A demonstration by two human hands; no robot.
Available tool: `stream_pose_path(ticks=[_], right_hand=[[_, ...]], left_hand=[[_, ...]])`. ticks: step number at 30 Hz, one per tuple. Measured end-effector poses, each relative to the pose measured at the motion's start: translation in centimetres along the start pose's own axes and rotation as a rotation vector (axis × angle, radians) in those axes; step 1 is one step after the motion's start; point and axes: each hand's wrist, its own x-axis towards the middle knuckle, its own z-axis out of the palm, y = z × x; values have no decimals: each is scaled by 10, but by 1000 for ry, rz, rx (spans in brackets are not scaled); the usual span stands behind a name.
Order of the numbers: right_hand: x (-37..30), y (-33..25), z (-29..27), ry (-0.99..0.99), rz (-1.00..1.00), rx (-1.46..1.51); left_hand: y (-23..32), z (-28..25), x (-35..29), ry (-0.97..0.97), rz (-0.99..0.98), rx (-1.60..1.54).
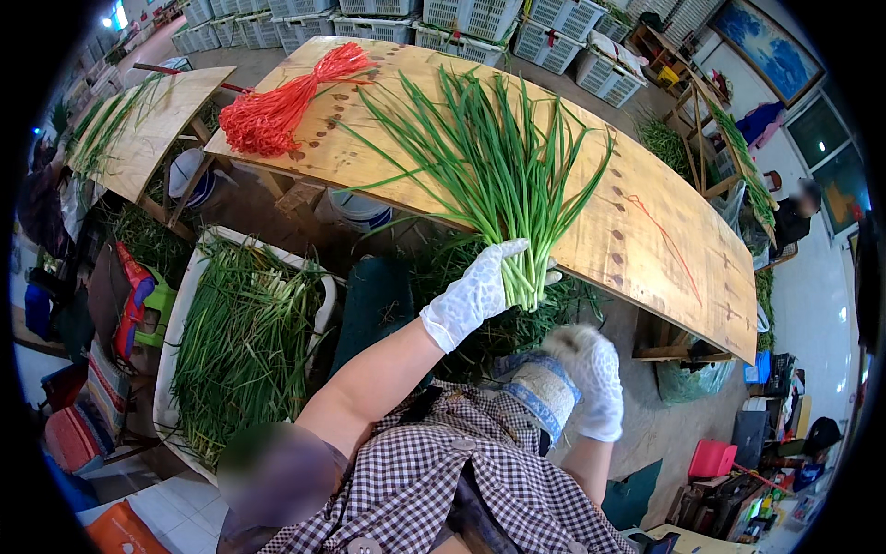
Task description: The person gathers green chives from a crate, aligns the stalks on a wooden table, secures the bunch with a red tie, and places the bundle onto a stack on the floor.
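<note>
My left hand [478,290], in a white glove, is closed around the pale stems of a bunch of garlic chives [498,157]. The green leaves fan out over the wooden table [664,240], while the stem ends stick out past its near edge. Lower and to the right is my right hand [595,380], also gloved in white. Its fingers are smeared by motion and partly hidden, so I cannot tell what they hold. Beside it is a blue-and-white patterned thing [543,392] with a fuzzy, blurred top.
Red plastic ties [286,106] lie in a heap on the table's far left; a loose red strand [669,242] lies right. At my left stands a white tub [166,369] full of loose greens [245,332]. Below the table is a white bucket [360,210]. Stacked crates [471,18] line the back.
</note>
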Motion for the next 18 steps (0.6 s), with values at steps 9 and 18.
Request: stream_pose_path(ticks=[9,18], right_hand=[[78,-27,88,959,-361,643],[54,-30,62,789,-571,74]], left_hand=[[-20,13,-1,-94,58,-220],[-6,4,-3,-74,148,-124]])
